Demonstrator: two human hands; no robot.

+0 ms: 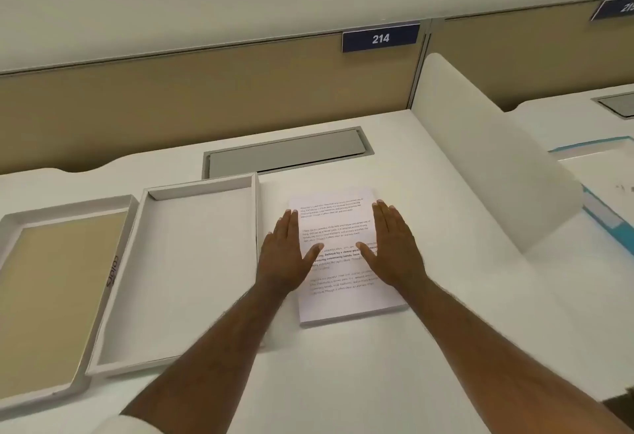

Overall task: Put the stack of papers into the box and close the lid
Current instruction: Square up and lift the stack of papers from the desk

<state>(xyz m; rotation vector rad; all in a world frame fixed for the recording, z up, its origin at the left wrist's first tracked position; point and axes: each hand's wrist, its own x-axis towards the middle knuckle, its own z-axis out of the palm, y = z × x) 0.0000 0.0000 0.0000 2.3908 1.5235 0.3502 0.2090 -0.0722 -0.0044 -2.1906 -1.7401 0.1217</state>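
A stack of printed white papers (338, 300) lies flat on the white desk, right of centre. My left hand (288, 255) rests flat on the stack's left edge, fingers spread. My right hand (394, 248) lies flat on its right side, thumb pointing inward. Neither hand grips anything. Just left of the stack sits an open white box (192, 262), empty inside. Further left lies its lid (44, 296), upside down, with a tan inner face and dark lettering on its side wall.
A grey cable hatch (284, 156) is set into the desk (377, 382) behind the box. A white curved divider (487, 166) stands to the right, with blue-edged items (607, 214) beyond it. A tan partition with sign 214 (380, 38) runs along the back.
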